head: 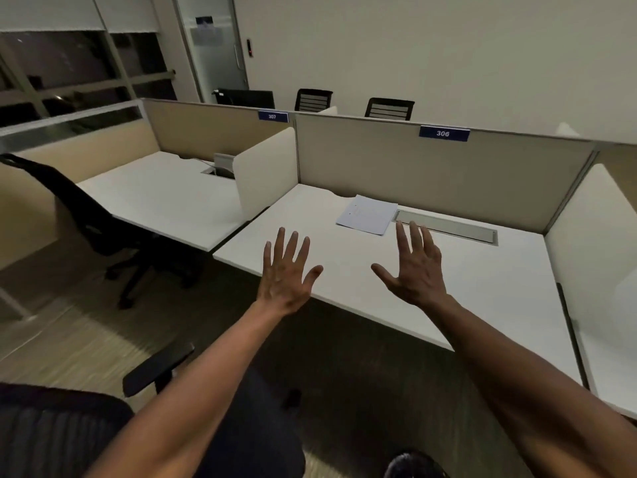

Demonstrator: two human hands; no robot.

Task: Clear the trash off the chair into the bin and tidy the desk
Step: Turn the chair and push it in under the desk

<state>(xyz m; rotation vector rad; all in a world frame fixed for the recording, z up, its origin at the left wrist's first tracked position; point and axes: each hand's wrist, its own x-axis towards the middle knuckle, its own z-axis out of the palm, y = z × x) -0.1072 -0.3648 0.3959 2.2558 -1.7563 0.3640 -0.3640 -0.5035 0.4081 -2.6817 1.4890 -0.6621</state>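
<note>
A stack of white paper sheets (367,214) lay near the back edge of the white desk (482,288), just beside the left end of the grey cable-tray lid (448,229), beyond the fingertips of both hands and nearer the right hand (415,270). Its faint print was too small to read. The black office chair (241,426) sat low in view, partly covered by the left forearm and cut off by the bottom edge; no bin showed. The left hand (287,270) hovered over the desk's front edge, fingers spread straight, grasping nothing. The right hand hung above the desktop, likewise splayed and empty.
</note>
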